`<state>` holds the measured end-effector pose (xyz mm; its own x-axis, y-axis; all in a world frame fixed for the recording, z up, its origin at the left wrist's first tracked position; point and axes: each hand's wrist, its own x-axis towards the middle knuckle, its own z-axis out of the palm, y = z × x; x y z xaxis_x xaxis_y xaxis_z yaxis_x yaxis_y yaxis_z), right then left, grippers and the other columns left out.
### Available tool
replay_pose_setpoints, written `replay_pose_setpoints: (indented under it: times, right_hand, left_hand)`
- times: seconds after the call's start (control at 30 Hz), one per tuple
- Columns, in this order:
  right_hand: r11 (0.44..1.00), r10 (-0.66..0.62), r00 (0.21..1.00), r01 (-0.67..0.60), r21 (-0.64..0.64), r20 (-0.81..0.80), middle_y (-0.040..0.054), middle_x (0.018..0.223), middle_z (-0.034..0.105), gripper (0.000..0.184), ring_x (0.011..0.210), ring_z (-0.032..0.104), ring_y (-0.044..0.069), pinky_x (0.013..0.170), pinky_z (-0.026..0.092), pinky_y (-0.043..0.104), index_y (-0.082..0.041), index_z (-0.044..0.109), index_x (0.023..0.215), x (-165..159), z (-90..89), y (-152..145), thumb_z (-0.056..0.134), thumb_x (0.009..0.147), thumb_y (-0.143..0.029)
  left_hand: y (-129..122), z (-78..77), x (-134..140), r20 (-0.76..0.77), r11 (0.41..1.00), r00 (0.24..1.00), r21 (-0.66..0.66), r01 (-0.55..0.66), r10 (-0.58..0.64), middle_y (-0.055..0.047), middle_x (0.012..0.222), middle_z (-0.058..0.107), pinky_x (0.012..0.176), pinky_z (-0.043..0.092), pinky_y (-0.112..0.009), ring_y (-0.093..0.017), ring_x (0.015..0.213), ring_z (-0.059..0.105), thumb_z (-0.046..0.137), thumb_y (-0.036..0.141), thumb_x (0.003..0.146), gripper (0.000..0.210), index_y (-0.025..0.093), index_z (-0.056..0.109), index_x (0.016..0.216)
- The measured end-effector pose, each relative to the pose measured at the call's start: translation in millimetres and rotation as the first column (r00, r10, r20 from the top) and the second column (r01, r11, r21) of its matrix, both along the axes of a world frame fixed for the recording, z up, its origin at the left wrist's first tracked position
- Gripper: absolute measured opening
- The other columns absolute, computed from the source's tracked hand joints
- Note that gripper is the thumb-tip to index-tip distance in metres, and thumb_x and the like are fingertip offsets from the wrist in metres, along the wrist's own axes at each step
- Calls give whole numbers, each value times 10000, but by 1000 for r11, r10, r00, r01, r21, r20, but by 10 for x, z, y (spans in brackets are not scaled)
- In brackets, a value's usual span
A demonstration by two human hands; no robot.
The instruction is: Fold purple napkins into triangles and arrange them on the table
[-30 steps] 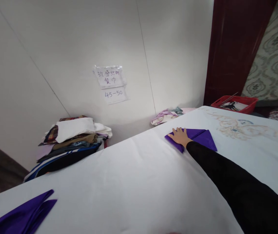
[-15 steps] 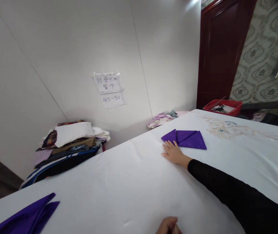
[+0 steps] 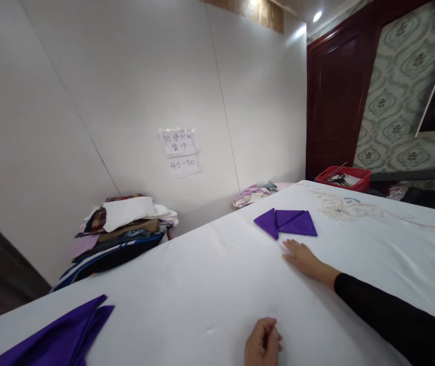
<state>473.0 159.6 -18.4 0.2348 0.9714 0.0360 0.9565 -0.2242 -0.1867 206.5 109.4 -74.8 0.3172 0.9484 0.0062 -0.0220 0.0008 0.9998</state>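
A folded purple napkin (image 3: 297,223) lies flat on the white tablecloth (image 3: 202,284), with a pointed triangular flap at its left end. Just below it, apart from its edge, my right hand (image 3: 304,259) rests over the cloth with its fingers stretched out, holding nothing. My left hand (image 3: 263,343) is at the bottom middle, its fingers curled in and the thumb against them; I see nothing in it. At the lower left sits a draped pile of purple cloth (image 3: 61,335), cut off by the frame edge.
Beyond the table's far edge stands a stack of folded clothes (image 3: 126,229) on the left. Further right are pink cloths (image 3: 253,194) and a red basket (image 3: 362,180) with things in it. A white wall bears handwritten paper notes (image 3: 181,150).
My right hand has left the napkin's lower edge and drawn back to the right and nearer. More of my left hand shows. The view has tilted up somewhat.
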Motion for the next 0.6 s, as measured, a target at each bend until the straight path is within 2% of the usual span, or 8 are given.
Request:
replay_pose_setpoints:
  times: [0.1,0.2,0.27,0.33,0.4,0.47,0.53,0.6]
  right_hand:
    - [999,44,998,-45,-15,-50,129,1443,279,564,1336,195,252,1063,150,453,-159,412,1332,-99,-69,-318,274,887,-477]
    - [994,109,988,-111,-12,-114,131,1454,242,612,1343,164,259,1073,113,461,-163,400,1343,-328,-97,-681,278,876,-539]
    - [984,172,971,-177,-20,-164,117,1462,220,621,1347,143,261,1077,94,467,-186,388,1352,-494,-95,-930,286,869,-563]
    - [970,233,948,-242,-15,-216,96,1471,197,602,1351,119,256,1081,79,469,-216,363,1365,-657,-82,-1166,291,874,-558]
    - [954,291,918,-301,2,-270,79,1476,179,575,1352,99,256,1082,67,475,-244,344,1371,-832,-52,-1372,309,879,-539]
    - [932,348,878,-362,19,-329,75,1478,173,556,1352,89,263,1081,61,483,-261,339,1372,-1039,2,-1534,344,878,-515]
    - [899,415,825,-436,37,-383,77,1477,179,536,1351,91,267,1081,61,484,-269,350,1367,-1278,82,-1643,378,876,-483]
    - [856,486,768,-515,49,-418,92,1475,187,526,1349,96,276,1079,62,488,-260,376,1354,-1531,178,-1700,408,868,-460]
  left_hand:
    - [-22,12,3,-7,999,999,28,35,-35,-2,591,603,518,458,-219,-111,511,544,538,597,702,451,169,621,814]
    - [-45,42,-119,-93,986,993,146,83,-70,-24,656,636,575,489,-244,-143,603,586,523,531,733,376,180,621,822]
    - [-1,107,-365,-207,956,978,288,63,-2,-39,735,663,640,505,-272,-163,677,606,487,476,763,318,200,625,840]
    - [108,226,-771,-318,893,930,450,-22,184,-53,845,675,728,506,-313,-187,775,616,434,424,791,292,222,625,881]
    - [250,386,-1290,-411,782,813,618,-86,413,-93,996,656,876,462,-375,-238,954,590,430,389,767,311,205,624,927]
    - [366,544,-1830,-489,686,612,717,-124,621,-140,1056,625,945,411,-415,-272,1020,558,396,356,760,352,160,623,945]
    - [420,648,-2293,-587,661,322,721,-209,742,-159,1167,564,932,404,-459,-303,1089,509,346,355,781,428,130,598,1044]
    - [419,668,-2624,-707,705,129,636,-314,695,-134,1249,520,930,397,-474,-309,1131,481,327,398,805,493,136,536,1168]
